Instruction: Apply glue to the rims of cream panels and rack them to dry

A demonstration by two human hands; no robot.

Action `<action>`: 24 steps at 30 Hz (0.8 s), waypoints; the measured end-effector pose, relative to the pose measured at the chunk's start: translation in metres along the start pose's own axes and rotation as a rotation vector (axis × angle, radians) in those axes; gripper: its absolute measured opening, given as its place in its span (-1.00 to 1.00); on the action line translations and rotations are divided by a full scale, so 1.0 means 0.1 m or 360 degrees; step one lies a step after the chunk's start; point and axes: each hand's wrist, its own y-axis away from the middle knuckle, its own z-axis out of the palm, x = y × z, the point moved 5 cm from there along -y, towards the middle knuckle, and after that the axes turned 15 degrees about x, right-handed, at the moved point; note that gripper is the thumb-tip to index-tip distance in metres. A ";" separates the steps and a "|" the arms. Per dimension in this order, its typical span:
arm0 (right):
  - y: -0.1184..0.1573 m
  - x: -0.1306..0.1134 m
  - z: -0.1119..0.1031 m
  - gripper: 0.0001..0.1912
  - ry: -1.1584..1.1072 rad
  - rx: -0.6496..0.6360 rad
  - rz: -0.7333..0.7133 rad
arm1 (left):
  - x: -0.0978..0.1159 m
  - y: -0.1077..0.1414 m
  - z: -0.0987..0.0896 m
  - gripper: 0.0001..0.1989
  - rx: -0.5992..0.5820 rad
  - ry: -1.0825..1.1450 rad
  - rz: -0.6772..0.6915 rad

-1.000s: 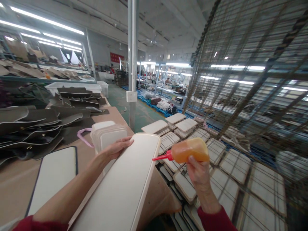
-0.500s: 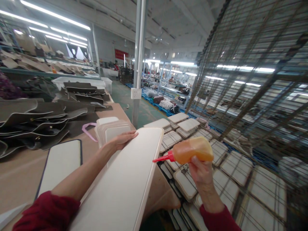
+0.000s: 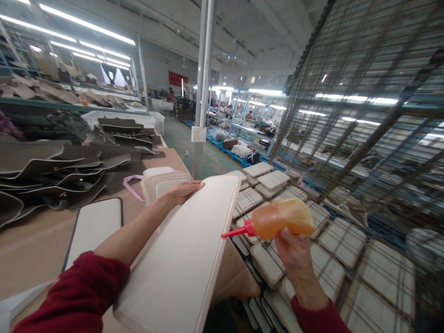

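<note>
A large cream panel (image 3: pixel 183 249) with rounded corners is tilted up over the table edge. My left hand (image 3: pixel 185 190) grips its far left edge, fingers on top and the thumb out of sight. In my right hand (image 3: pixel 294 249) lies a squeeze bottle (image 3: pixel 280 218) of amber liquid, held sideways. Its red nozzle points left, and the tip is at the panel's right edge. Behind my left hand stands a stack of smaller cream panels (image 3: pixel 163 178). A dark-edged cream panel (image 3: pixel 95 226) lies on the table to the left of my forearm.
Folded dark grey pieces (image 3: pixel 52 171) are piled at the left of the brown tabletop (image 3: pixel 31 245). A pink strap (image 3: pixel 132 185) lies by the stack. On the right, cream panels rest on a wire rack (image 3: pixel 342 240), with raised wire racks (image 3: pixel 364 115) above. A post (image 3: pixel 201 92) stands ahead.
The bottle's nozzle tip has slid a little along the panel's right edge towards me. The panel has shifted slightly with my left hand, and the view has turned a little left.
</note>
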 end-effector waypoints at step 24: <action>0.22 -0.12 -0.12 -0.48 0.0034 -0.0116 0.0039 | 0.05 -0.17 0.03 -0.81 0.0126 -0.0080 -0.0035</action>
